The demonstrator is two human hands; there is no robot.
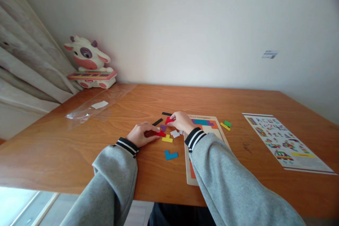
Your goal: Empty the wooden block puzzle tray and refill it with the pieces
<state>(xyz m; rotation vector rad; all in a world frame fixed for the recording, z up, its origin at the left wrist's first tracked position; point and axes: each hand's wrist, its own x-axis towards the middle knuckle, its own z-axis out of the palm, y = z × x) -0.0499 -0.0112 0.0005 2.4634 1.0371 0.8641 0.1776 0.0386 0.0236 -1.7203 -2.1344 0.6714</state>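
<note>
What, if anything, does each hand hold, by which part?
Left hand: seemingly a red piece, by its left end. Right hand: seemingly another red piece, by its right side.

The left forearm (118, 176) reaches in from seven o'clock, the left hand (142, 133) curled in a pinch towards three; the right forearm (225, 166) slants from five, the right hand (182, 121) pinching towards nine.

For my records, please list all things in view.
board: one, pale, centre-right
board pieces: several, multicoloured, on board
red pieces: two, red, at hands
other pieces: several, multicoloured, beside board
cow toy: one, mostly white, back left
plastic bag: one, clear, left
printed sheet: one, white, right
table: one, brown, centre
wall: one, white, behind
label: one, white, on wall
curtain: one, pale, left
sleeves: two, grey, front
left hand: one, bare, centre
right hand: one, bare, centre
</note>
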